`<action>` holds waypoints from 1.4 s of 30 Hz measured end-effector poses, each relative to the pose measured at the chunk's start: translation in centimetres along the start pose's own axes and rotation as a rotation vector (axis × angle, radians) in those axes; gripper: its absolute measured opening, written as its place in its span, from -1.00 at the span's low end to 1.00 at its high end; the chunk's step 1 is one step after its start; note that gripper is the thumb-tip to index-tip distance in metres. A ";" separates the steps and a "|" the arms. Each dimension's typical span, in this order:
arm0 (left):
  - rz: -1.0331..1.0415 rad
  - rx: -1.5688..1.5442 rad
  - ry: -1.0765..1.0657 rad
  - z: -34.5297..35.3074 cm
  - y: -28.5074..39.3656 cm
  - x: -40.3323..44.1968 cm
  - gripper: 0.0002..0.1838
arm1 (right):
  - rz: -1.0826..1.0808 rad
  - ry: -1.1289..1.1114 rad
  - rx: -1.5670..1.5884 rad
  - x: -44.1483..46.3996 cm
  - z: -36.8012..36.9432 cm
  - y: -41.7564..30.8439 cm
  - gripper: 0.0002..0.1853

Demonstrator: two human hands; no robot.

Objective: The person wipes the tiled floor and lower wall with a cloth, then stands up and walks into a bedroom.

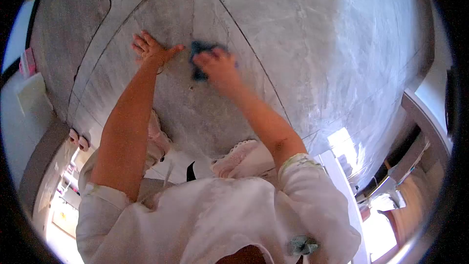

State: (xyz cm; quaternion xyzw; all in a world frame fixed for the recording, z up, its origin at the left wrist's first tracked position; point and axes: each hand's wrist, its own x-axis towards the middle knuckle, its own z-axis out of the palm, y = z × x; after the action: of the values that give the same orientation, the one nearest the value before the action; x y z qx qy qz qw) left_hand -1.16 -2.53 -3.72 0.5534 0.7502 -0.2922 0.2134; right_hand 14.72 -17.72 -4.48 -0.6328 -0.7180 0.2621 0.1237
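My left hand [152,51] is spread with its fingers apart, palm down on the grey floor [195,117], and holds nothing. Just to its right, my right hand [219,71] presses on a dark blue cloth [199,74]. The cloth lies on the floor and shows around the fingers on the far and left sides. Motion blurs the right hand and the cloth, so the exact grip of the fingers is hard to make out. A small dark spot [191,88] marks the floor below the cloth.
Pale pink lacy footwear [239,159] is on my feet, close behind my hands. Dark joint lines [239,27] cross the floor. A pink item [28,62] stands at the far left. Furniture with a grey edge [427,124] is at the right.
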 end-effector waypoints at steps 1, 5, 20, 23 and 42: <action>0.000 -0.001 -0.013 0.1 -0.3 -0.1 0.53 | 0.003 0.072 0.179 -0.3 -0.3 0.0 -0.35; 0.017 0.015 0.019 0.6 0.1 -1.0 0.53 | -0.068 0.495 0.283 -4.0 -5.5 8.6 -0.35; 0.073 0.036 0.038 0.8 -2.1 -0.8 0.42 | 0.168 0.174 0.247 -11.9 0.5 -3.0 -0.44; 0.208 -0.038 0.080 1.4 -4.3 0.6 0.21 | 0.392 0.733 0.383 -16.2 -4.5 6.7 -0.44; 0.708 0.337 0.204 5.6 -0.5 -1.8 -0.36 | 0.864 0.715 0.054 -26.0 -3.3 10.9 -0.55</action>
State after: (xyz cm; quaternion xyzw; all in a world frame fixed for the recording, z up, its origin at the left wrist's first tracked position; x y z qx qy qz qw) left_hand -1.13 -7.72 -6.63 0.8311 0.4719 -0.2631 0.1316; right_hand 30.02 -41.62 -3.54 -0.9154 -0.3000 0.0764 0.2572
